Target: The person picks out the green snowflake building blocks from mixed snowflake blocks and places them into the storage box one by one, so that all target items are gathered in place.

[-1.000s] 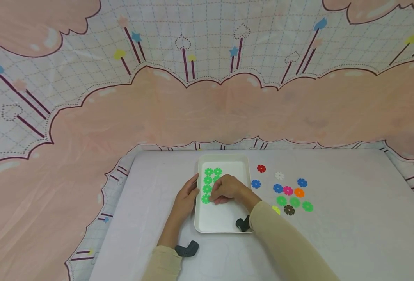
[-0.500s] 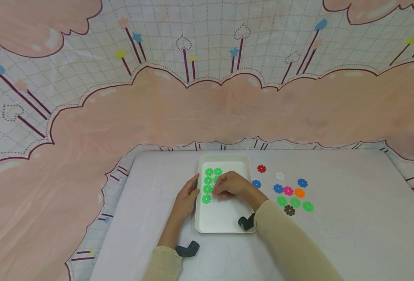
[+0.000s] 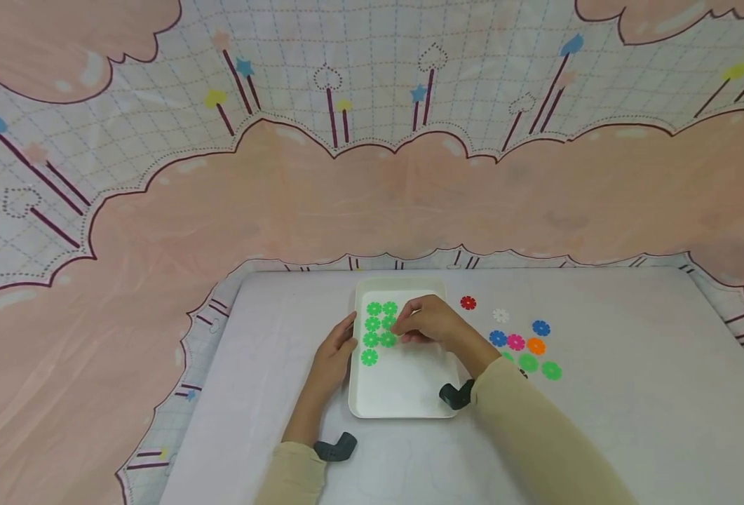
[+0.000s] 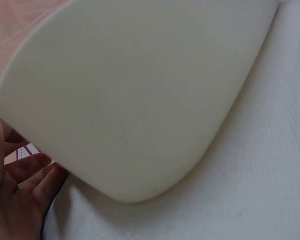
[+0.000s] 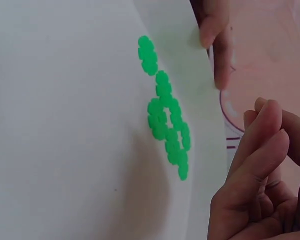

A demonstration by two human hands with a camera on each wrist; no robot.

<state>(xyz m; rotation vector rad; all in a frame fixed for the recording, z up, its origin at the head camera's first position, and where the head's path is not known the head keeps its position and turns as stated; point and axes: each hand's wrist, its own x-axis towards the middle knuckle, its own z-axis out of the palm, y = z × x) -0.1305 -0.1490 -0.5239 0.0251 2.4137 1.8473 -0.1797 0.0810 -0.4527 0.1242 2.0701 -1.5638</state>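
In the head view, a white tray holds several flat green flower-shaped pieces set in two columns along its left side. My left hand holds the tray's left wall, thumb at the rim; the left wrist view shows the curled fingers of the hand against its outer side. Over the tray's middle, just right of the second column, is my right hand, fingers loosely bent. Nothing shows between its fingertips in the right wrist view, where the green pieces lie beyond.
Right of the tray lie loose flower pieces: a red piece, a white piece, blue ones, a pink piece, an orange piece and green ones. The right sleeve partly covers a dark piece.
My right hand has drawn up and to the right over the tray, uncovering a green piece at the second column's lower end. The left hand and tray hold their place.
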